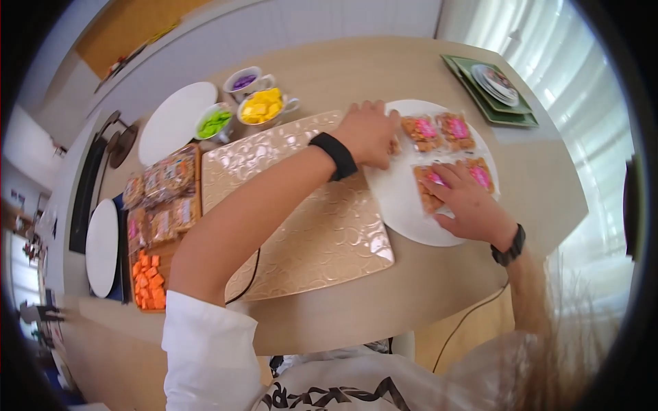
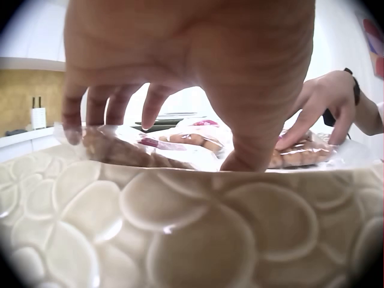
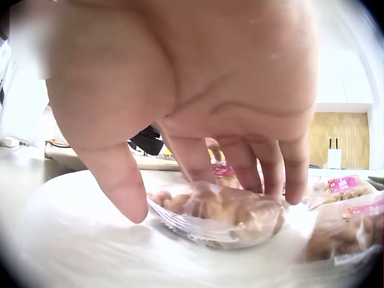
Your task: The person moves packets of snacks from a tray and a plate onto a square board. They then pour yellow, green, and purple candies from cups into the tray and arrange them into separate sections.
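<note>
In the head view my left hand point(image 1: 369, 133) is at the left edge of a round white plate point(image 1: 404, 222). It holds a clear snack packet point(image 2: 120, 147) between fingers and thumb, and the hand mostly hides that packet from above. My right hand point(image 1: 469, 202) rests over another snack packet point(image 1: 426, 188) at the plate's lower left. In the right wrist view its fingers reach down behind this packet point(image 3: 222, 213), with the thumb beside the near end. More packets with pink labels lie on the plate, two of them in the back row point(image 1: 420, 131).
A glossy embossed placemat point(image 1: 308, 226) lies left of the plate. Beyond it stand cups of green point(image 1: 214, 123), yellow point(image 1: 262, 106) and purple pieces point(image 1: 243, 82). A wooden tray point(image 1: 195, 185) bears packets and orange cubes point(image 1: 149, 281). Stacked green plates point(image 1: 507, 116) sit back right.
</note>
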`<state>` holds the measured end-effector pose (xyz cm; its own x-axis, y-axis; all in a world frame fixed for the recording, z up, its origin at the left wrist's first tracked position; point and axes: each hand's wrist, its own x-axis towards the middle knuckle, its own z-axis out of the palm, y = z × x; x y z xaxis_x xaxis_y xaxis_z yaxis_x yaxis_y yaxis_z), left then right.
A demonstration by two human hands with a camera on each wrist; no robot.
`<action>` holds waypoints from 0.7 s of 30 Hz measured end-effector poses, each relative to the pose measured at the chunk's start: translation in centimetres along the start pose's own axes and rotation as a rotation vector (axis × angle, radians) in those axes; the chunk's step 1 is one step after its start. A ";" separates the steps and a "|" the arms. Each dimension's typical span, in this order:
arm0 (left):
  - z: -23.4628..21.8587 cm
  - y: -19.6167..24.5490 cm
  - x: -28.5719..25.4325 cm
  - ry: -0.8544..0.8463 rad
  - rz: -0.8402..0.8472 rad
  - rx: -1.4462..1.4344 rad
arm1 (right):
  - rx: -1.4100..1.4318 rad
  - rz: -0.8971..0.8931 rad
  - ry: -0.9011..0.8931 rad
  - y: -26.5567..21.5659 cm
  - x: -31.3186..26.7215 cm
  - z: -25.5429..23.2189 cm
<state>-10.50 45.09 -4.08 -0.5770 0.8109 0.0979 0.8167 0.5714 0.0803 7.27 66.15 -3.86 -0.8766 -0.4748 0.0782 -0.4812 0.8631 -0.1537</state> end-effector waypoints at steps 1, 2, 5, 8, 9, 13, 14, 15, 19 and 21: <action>-0.3 0.4 -0.7 0.015 0.045 0.019 | 0.024 0.025 -0.022 0.0 0.0 -0.3; -0.3 0.5 -1.2 0.063 0.062 -0.011 | 0.046 0.047 -0.045 -0.1 0.0 -0.6; -1.6 0.5 -3.7 0.279 0.158 -0.122 | -0.064 0.075 -0.058 -1.2 0.2 -0.9; -3.6 0.1 -5.7 0.403 0.154 -0.237 | -0.160 0.084 -0.035 -0.2 -0.1 1.0; -3.5 -0.6 -6.8 0.393 0.139 -0.235 | -0.146 0.072 -0.040 -0.7 0.6 1.0; -1.8 -1.3 -7.1 0.227 0.082 -0.291 | -0.080 0.149 -0.088 -0.4 0.0 -0.5; -1.4 -1.3 -7.1 0.276 0.085 -0.317 | -0.077 0.135 -0.075 -0.9 0.2 -0.7; -1.6 -0.8 -6.8 0.275 0.124 -0.345 | -0.069 0.117 -0.058 -1.1 0.1 -0.7; -2.4 1.4 -5.8 0.072 -0.192 -0.336 | -0.092 0.092 -0.037 -1.2 -0.4 -0.7; -3.2 2.7 -6.0 -0.071 -0.208 -0.291 | -0.107 0.111 -0.062 -1.7 0.0 -0.7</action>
<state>-4.88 41.37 -1.25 -0.7200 0.6937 -0.0187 0.6392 0.6734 0.3715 8.06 64.84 -2.93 -0.9241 -0.3821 0.0051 -0.3818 0.9228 -0.0523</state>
